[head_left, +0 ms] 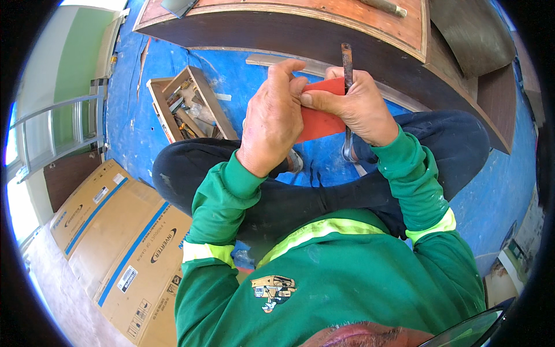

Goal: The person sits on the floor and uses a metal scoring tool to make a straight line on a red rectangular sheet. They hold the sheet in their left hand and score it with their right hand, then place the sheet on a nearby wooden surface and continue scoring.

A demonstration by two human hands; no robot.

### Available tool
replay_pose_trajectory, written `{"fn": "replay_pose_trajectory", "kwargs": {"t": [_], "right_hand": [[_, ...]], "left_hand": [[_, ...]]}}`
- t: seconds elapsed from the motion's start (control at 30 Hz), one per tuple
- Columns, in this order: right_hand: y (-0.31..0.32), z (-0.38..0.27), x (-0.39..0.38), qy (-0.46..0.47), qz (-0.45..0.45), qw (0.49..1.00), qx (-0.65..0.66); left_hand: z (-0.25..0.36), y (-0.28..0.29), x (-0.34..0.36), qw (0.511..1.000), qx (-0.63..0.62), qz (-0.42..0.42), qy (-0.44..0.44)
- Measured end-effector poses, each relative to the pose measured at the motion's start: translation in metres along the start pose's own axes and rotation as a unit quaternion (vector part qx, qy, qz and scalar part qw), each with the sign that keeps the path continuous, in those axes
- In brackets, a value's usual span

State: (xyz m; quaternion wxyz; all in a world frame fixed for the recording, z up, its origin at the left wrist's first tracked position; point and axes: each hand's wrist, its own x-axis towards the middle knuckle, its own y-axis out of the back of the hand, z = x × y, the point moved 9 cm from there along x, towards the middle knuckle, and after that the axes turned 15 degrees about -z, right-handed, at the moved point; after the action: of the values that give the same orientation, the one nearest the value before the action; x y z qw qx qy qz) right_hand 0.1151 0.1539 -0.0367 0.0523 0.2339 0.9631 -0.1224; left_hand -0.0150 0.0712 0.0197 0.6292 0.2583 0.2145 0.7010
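In front of my chest, both hands are at a red-orange sheet (319, 128) that looks like sandpaper. My left hand (270, 118) is closed at the sheet's left edge, its fingers bent and partly hidden. My right hand (367, 107) presses its thumb on the sheet's upper part. Its fingers also close round a narrow metal bar (347, 58), rusty at the top and shinier at its curved lower end. The bar stands nearly upright behind the sheet's right edge, and the palm hides its middle.
Blue sheeting (130, 104) covers the floor. A wooden toolbox (214, 98) with assorted tools lies ahead left. Across the front stands a dark-sided wooden cabinet (277, 37) with a tool handle (386, 7) on top. Flattened cardboard (124, 225) and a metal ladder (52, 133) are at left.
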Motion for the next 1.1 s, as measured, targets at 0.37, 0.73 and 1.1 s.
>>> {"fn": "replay_pose_trajectory", "kwargs": {"t": [0.37,0.73,1.1], "right_hand": [[0.020,0.006,0.003,0.018,0.066,0.985,0.159],[0.020,-0.014,-0.002,0.004,0.045,0.999,-0.012],[0.027,-0.024,-0.003,0.067,0.040,0.996,-0.043]], "left_hand": [[-0.041,-0.022,0.005,0.877,-0.460,-0.090,0.111],[-0.026,-0.036,-0.003,0.869,-0.452,-0.169,0.108],[-0.031,-0.037,-0.003,0.848,-0.491,-0.163,0.119]]}}
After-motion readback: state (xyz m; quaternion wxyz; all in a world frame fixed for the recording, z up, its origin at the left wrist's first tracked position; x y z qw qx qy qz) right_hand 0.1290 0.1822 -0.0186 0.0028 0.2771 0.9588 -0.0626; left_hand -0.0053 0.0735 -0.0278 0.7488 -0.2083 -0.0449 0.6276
